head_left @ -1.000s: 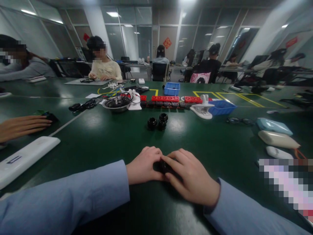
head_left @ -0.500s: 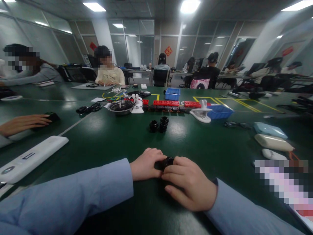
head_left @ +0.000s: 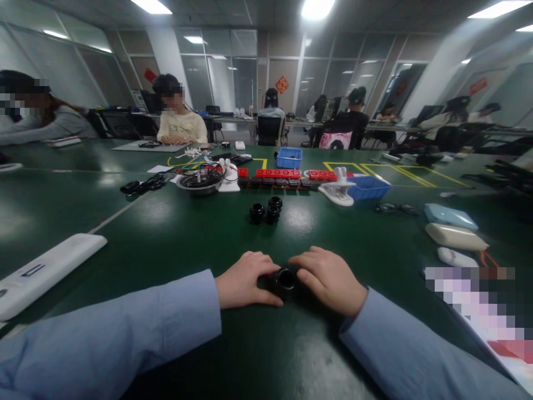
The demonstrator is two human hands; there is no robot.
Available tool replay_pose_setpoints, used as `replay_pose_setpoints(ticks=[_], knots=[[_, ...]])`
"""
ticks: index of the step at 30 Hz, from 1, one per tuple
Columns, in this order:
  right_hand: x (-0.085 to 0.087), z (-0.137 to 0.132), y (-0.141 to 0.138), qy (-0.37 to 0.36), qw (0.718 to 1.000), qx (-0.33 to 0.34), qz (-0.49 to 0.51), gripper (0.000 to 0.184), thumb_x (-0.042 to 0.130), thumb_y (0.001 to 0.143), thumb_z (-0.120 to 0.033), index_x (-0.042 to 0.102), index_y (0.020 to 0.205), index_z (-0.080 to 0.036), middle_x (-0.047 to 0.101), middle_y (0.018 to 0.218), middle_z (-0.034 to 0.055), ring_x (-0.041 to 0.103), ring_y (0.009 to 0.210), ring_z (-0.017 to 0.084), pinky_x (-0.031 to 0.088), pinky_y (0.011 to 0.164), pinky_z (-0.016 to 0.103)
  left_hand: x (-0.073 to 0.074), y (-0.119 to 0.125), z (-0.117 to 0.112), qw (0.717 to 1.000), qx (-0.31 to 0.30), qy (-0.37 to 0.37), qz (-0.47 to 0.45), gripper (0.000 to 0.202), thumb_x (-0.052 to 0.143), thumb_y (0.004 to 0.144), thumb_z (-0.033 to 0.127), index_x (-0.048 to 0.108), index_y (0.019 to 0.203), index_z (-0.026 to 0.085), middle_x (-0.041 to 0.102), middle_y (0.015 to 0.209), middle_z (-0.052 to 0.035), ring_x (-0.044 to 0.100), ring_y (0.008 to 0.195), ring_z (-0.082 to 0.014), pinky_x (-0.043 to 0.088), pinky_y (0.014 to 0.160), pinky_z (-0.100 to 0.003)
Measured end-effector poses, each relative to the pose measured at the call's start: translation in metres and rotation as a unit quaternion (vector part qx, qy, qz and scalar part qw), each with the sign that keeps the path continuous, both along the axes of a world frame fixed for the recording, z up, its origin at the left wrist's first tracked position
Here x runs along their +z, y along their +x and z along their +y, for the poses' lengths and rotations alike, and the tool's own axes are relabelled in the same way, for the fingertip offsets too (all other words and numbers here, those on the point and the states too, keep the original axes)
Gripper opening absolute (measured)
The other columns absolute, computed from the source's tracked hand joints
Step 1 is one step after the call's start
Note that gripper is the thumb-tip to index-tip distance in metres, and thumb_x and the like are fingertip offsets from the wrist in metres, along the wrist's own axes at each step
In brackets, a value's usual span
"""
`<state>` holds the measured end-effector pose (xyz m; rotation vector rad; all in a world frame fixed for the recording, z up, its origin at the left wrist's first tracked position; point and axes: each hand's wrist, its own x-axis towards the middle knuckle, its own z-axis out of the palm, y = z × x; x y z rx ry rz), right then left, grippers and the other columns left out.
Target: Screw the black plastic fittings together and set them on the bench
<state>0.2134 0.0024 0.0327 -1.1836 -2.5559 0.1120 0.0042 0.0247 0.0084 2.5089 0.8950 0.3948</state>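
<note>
My left hand (head_left: pixel 245 279) and my right hand (head_left: pixel 331 279) rest on the green table (head_left: pixel 175 233) close in front of me, both in light blue sleeves. Between them they grip a small black round fitting (head_left: pixel 285 279) with a hole facing up. The left fingers curl against its left side, the right fingers wrap over its right side. Three more black round fittings (head_left: pixel 265 211) stand in a cluster further out on the table.
A white flat device (head_left: pixel 41 271) lies at the left. Behind are a metal bowl with cables (head_left: pixel 199 180), red and black strips (head_left: pixel 287 176), a white clamp (head_left: pixel 336 191), blue bins (head_left: pixel 368 187), glasses (head_left: pixel 395 208) and cases (head_left: pixel 452 226) at right. Other people sit at far desks.
My right hand has turned back so the black fitting's open end shows between the hands. The other person's hand at the left edge is out of view now.
</note>
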Motion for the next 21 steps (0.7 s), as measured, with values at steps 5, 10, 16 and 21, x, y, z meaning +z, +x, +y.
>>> replay_pose_setpoints(ticks=[5,10,16,21], knots=[[-0.009,0.007,0.001,-0.036,0.991,-0.109,0.074,0.044,0.032,0.091,-0.034,0.042,0.126,-0.008,0.059,0.109,0.013,0.054,0.098,0.024,0.043,0.081,0.038,0.001,0.0,0.0,1.0,-0.004,-0.003,0.01,0.046,0.069,0.067,0.051,0.059,0.1,0.021,0.056,0.09,-0.0016,0.05,0.087,-0.0203,0.034,0.078,-0.033],[-0.005,-0.006,-0.007,-0.017,0.99,-0.066,0.122,0.039,0.038,0.089,-0.033,0.047,0.12,-0.011,0.061,0.099,0.0106,0.056,0.091,0.022,0.047,0.077,0.039,-0.001,0.001,0.001,1.0,-0.007,0.005,0.005,0.042,0.069,0.067,0.051,0.059,0.094,0.02,0.055,0.087,-0.0008,0.05,0.084,-0.0193,0.034,0.076,-0.032],[0.002,-0.017,-0.012,0.052,0.987,0.009,0.155,0.031,0.04,0.089,-0.03,0.053,0.112,-0.013,0.059,0.101,0.0113,0.053,0.091,0.022,0.046,0.077,0.037,-0.001,-0.001,0.0,1.0,-0.009,0.006,0.003,0.044,0.069,0.067,0.051,0.059,0.095,0.019,0.056,0.091,-0.0011,0.05,0.085,-0.0192,0.034,0.076,-0.032],[0.004,-0.023,-0.018,0.024,0.992,0.042,0.115,0.026,0.04,0.088,-0.02,0.057,0.108,-0.016,0.058,0.095,0.009,0.05,0.085,0.02,0.045,0.073,0.036,-0.001,0.0,-0.001,1.0,-0.002,0.014,0.008,0.041,0.069,0.067,0.05,0.059,0.091,0.019,0.055,0.087,-0.0002,0.049,0.082,-0.0182,0.035,0.075,-0.031]])
